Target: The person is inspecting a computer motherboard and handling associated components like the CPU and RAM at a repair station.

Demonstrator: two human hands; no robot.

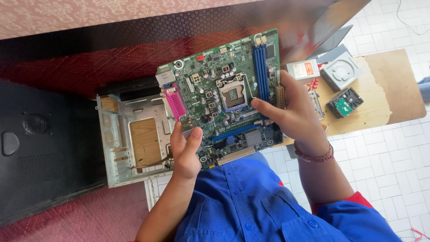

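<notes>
Floor: white tiles [394, 161] on the right, a red patterned covering [89, 219] lower left.
Black panel: a large dark side cover [40, 152] with vent holes lies at the far left, just beside the case.
Worktop: a low wooden board [389, 85] on the right, carrying the loose parts.
Computer case: an opened grey metal case [116, 139] lies on its side left of the person, its inside bare, with a cut-out showing wood beneath.
Circuit board: a green circuit board [224, 98] is held up in the air in front of the person, tilted, partly over the case's right edge. It shows a square processor socket in the middle, blue memory slots on the right and a pink port on the left edge.
Shirt: a blue shirt [251, 201] fills the bottom of the view.
Right hand: the right hand [293, 112] is closed around the board's right edge, thumb pressed on its face near the blue slots; a beaded bracelet [316, 157] sits on the wrist.
Left hand: the left hand [186, 150] grips the board's lower left corner, thumb on top.
Drive unit: a grey box with a round marking [341, 71] sits on the worktop.
Hard drive: a small dark hard drive [344, 103] lies just in front of it.
Small box: a pale box with a red label [303, 69] rests near the right hand's fingertips.
</notes>
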